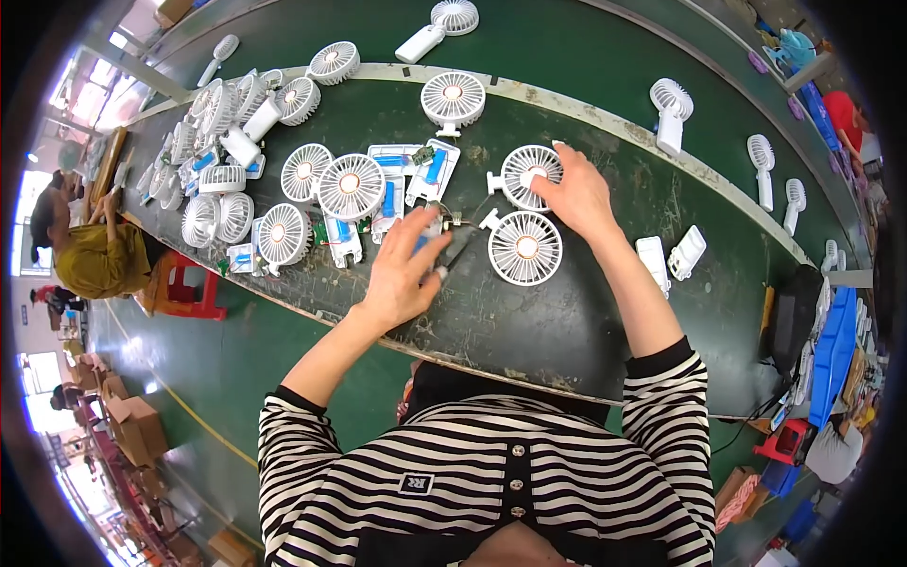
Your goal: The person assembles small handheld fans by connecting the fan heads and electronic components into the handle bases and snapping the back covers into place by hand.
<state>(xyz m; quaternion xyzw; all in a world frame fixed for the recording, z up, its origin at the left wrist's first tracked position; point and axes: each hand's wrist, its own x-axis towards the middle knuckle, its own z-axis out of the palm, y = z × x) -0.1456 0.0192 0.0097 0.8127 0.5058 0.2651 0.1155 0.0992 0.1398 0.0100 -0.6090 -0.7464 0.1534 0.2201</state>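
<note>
My right hand [578, 194] grips a round white fan head [529, 176] by its right side, thumb over the grille and fingers at the rim. Just below it lies a second white fan head [525, 249] with an orange centre. My left hand [402, 279] has its fingers curved around a smeared handle half with a blue battery, mostly hidden beneath them. Thin wires and a small connector [457, 223] stretch between that hand and the fan heads. Behind the left hand lie open handle halves [431, 170] with blue batteries and a green circuit board, beside another fan head [350, 186].
Many white fans and handle parts pile up on the left of the dark workbench [605, 321]. Two white handle covers [688, 251] lie at right. Assembled fans [670, 115] stand along the green belt at the back. Another person [99, 246] sits at left near a red stool [194, 288].
</note>
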